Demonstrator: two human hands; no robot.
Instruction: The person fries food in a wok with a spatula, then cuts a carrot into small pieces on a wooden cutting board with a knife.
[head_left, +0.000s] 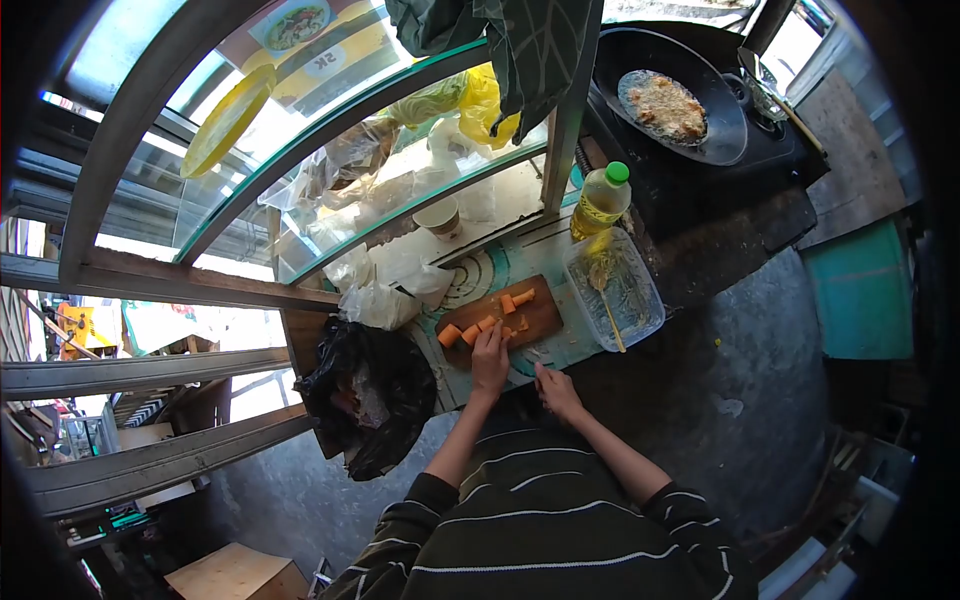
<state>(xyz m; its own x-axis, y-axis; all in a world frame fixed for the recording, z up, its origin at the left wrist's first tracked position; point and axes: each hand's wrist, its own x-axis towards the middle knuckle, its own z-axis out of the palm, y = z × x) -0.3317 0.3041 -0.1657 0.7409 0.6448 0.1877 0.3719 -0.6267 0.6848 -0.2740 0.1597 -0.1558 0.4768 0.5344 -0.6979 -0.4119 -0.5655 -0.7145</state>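
Note:
A wooden cutting board [545,322] lies on the counter with several orange carrot pieces [449,335] on it. At the board's near edge my left hand [489,362] is closed, its fingertips pressed on a carrot piece [487,323]. Just right of it, off the board's near corner, my right hand [558,393] is wrapped round what looks like a knife handle; the blade can hardly be made out. To the right stands a clear plastic tub [655,312] with a long-handled spoon or brush [608,307] leaning in it.
An oil bottle [603,203] with a green cap stands behind the tub. Food fries in oil in a dark wok [725,145] on the stove at upper right. A black plastic bag [400,375] and white bags [378,305] sit left of the board, below a glass display case [360,235].

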